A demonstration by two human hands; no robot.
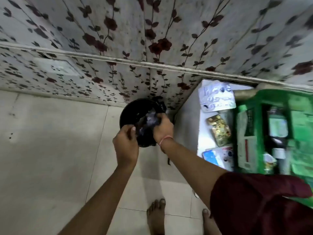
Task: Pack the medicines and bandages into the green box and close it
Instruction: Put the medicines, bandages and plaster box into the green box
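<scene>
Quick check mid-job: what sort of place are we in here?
Probably a room in a home: floral wallpaper, pale tiled floor, and bare feet on it. A black bin stands in the corner.

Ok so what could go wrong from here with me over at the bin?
1. Both hands, left and right, are at the black bin handling dark crumpled plastic, away from the green box, so packing stalls.
2. The gold blister pack and other packs lie outside the box and might be forgotten.
</scene>
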